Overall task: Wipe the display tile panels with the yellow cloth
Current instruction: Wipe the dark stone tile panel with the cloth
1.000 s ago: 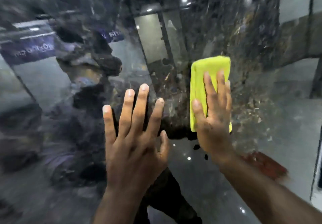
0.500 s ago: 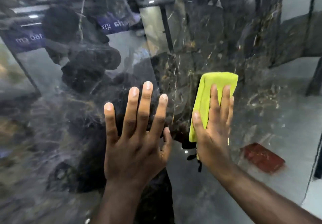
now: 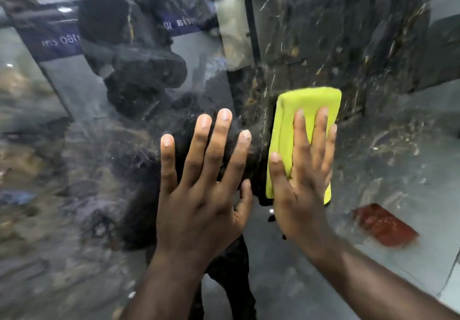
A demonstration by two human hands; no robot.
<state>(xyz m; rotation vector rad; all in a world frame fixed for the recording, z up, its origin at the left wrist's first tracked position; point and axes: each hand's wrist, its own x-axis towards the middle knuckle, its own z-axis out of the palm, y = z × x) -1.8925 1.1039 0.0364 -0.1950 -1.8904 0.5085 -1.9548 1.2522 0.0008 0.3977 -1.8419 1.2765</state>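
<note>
A glossy dark marble-patterned display tile panel [image 3: 336, 53] fills the view in front of me. A folded yellow cloth [image 3: 296, 120] lies flat against it at centre right. My right hand [image 3: 303, 182] presses the cloth to the panel with straight, spread fingers, covering its lower half. My left hand [image 3: 201, 187] lies flat on the bare panel just left of the cloth, fingers straight and spread, holding nothing.
The shiny panel mirrors the room: my own dark reflection [image 3: 139, 70], blue signs [image 3: 57, 41], ceiling lights and a red patch [image 3: 383, 225] at the lower right. A white edge [image 3: 453, 282] shows at the far right.
My right hand slid the cloth down the panel and then a little to the left, closer to my left hand. The left hand stayed flat in about the same place.
</note>
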